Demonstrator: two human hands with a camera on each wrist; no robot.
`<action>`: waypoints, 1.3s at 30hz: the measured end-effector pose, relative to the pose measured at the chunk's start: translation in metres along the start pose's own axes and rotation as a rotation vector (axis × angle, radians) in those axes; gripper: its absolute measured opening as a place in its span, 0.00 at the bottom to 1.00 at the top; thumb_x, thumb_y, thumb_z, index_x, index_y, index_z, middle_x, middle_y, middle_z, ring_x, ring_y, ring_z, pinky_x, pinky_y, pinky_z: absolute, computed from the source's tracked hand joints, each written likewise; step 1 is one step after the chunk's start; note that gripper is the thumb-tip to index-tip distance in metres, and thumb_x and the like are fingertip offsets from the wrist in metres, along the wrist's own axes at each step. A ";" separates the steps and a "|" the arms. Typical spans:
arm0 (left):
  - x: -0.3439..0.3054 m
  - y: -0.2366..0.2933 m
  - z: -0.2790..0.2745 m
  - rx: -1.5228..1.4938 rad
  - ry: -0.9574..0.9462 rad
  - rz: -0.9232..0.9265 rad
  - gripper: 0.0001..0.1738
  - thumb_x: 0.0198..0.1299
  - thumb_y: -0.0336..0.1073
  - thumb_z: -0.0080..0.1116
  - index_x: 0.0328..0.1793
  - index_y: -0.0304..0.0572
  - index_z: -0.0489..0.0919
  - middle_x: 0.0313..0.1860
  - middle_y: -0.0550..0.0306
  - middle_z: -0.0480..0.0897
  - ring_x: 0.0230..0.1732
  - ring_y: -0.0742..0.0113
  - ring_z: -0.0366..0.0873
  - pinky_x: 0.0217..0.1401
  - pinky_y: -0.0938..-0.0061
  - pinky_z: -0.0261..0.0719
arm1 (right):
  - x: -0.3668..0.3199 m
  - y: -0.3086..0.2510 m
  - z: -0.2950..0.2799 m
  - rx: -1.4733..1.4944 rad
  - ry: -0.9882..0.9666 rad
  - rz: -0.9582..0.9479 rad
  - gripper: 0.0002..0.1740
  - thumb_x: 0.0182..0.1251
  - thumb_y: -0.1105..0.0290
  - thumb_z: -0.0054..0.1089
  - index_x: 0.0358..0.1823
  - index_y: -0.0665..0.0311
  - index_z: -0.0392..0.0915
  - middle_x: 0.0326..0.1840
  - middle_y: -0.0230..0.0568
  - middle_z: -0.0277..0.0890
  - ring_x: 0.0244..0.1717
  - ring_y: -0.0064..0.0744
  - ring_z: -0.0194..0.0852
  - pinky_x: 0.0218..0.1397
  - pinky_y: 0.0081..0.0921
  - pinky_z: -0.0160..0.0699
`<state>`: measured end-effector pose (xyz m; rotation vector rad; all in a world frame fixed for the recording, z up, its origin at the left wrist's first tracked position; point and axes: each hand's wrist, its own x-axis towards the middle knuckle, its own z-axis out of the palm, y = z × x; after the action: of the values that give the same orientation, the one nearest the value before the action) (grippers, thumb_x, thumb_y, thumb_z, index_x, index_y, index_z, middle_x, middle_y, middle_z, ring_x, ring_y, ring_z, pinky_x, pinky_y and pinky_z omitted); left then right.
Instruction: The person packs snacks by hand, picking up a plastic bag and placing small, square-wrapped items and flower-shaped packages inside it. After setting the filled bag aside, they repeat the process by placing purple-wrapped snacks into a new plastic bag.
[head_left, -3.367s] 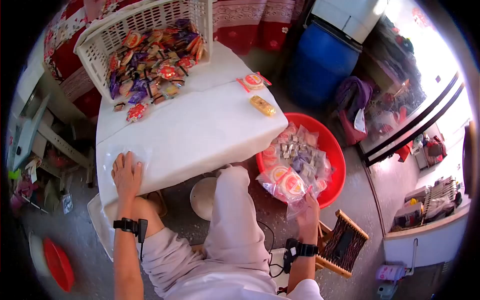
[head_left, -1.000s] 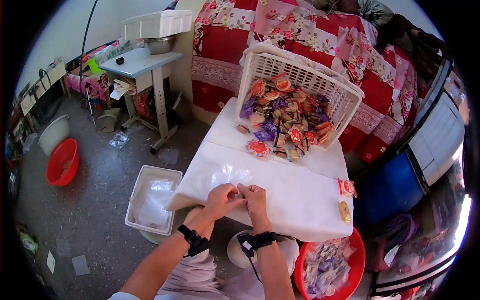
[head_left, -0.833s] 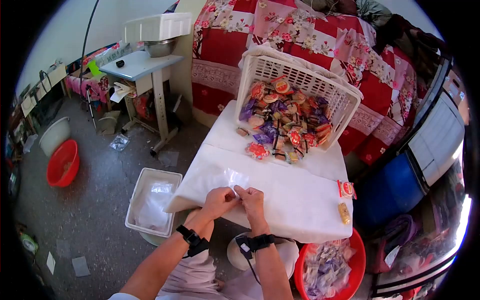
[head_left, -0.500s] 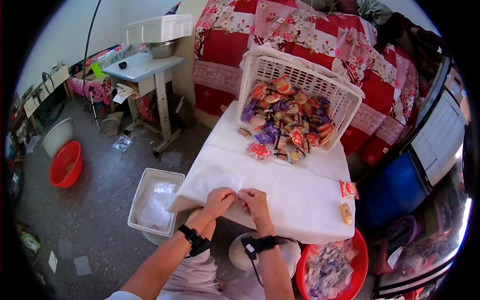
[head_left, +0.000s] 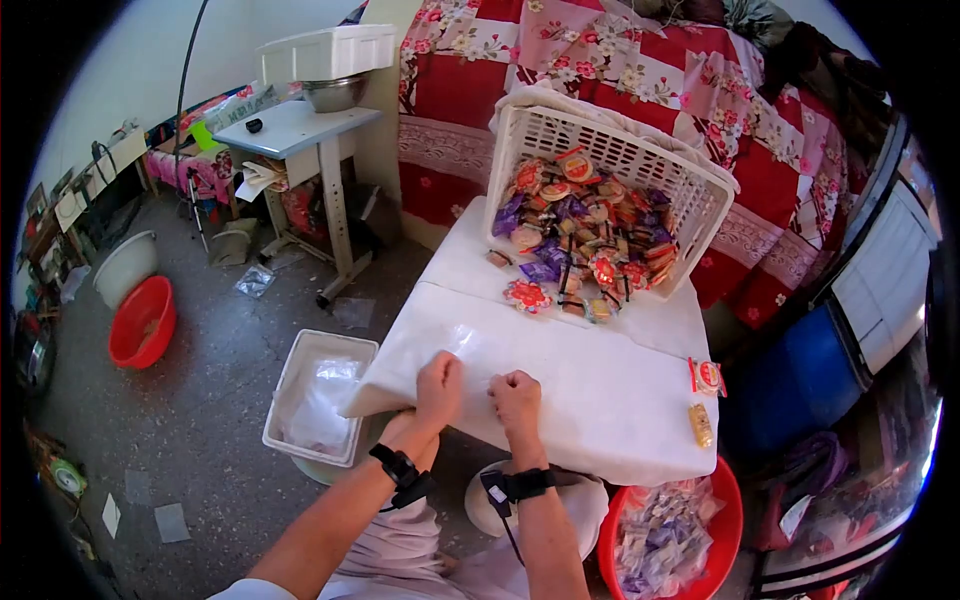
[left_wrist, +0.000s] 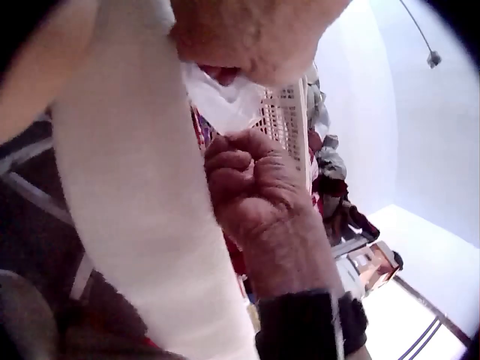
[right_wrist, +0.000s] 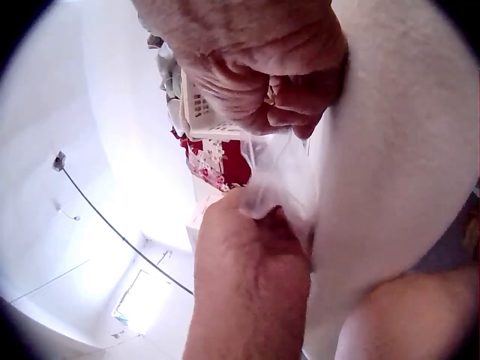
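A clear plastic bag [right_wrist: 283, 176] stretches between my two hands, low over the white-covered table [head_left: 600, 390]. My left hand [head_left: 438, 388] grips one side of it, fingers curled in. On the other side, my right hand [head_left: 517, 400] pinches the bag with bent fingers. The left wrist view shows the film as a whitish sheet [left_wrist: 225, 97] near the left hand. Beyond the hands, wrapped snacks [head_left: 580, 235] spill from a tipped white basket [head_left: 630, 135]. A round red-and-white snack packet [head_left: 707, 377] and a yellow-wrapped bar [head_left: 700, 425] lie at the table's right edge.
Below the table's right corner stands a red basin [head_left: 735, 520] full of filled clear bags. A white tub [head_left: 275, 410] with flat clear bags stands left of the table. A blue barrel [head_left: 805, 375] is at the right.
Earlier my right hand held a filled bag over the red basin while my left lay on the table; that bag is released. Both hands came together at the bag, then moved slightly apart.
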<state>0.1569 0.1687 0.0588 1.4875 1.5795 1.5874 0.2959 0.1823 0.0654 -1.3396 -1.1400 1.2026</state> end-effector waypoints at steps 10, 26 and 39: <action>-0.008 0.028 -0.015 0.556 -0.257 0.621 0.09 0.46 0.23 0.52 0.36 0.37 0.71 0.31 0.46 0.74 0.37 0.46 0.72 0.41 0.57 0.71 | 0.005 -0.003 0.010 -0.206 0.211 -0.210 0.16 0.52 0.69 0.64 0.38 0.72 0.73 0.18 0.38 0.73 0.13 0.27 0.69 0.16 0.25 0.67; 0.008 -0.005 -0.017 0.570 0.045 0.277 0.04 0.54 0.30 0.54 0.35 0.41 0.72 0.29 0.48 0.77 0.35 0.47 0.75 0.38 0.55 0.72 | 0.045 0.020 -0.004 -0.393 0.183 -0.455 0.13 0.58 0.68 0.59 0.20 0.70 0.74 0.10 0.37 0.69 0.10 0.24 0.68 0.15 0.25 0.67; 0.006 -0.004 -0.015 0.649 -0.029 0.270 0.08 0.50 0.29 0.57 0.36 0.41 0.72 0.28 0.49 0.77 0.34 0.48 0.74 0.39 0.54 0.71 | 0.124 -0.033 -0.078 -0.803 0.343 -0.584 0.16 0.51 0.61 0.67 0.37 0.62 0.80 0.35 0.43 0.78 0.40 0.46 0.75 0.46 0.36 0.74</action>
<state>0.1405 0.1689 0.0613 2.1169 2.0659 1.2167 0.3814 0.3028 0.0901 -1.5325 -1.6732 0.0570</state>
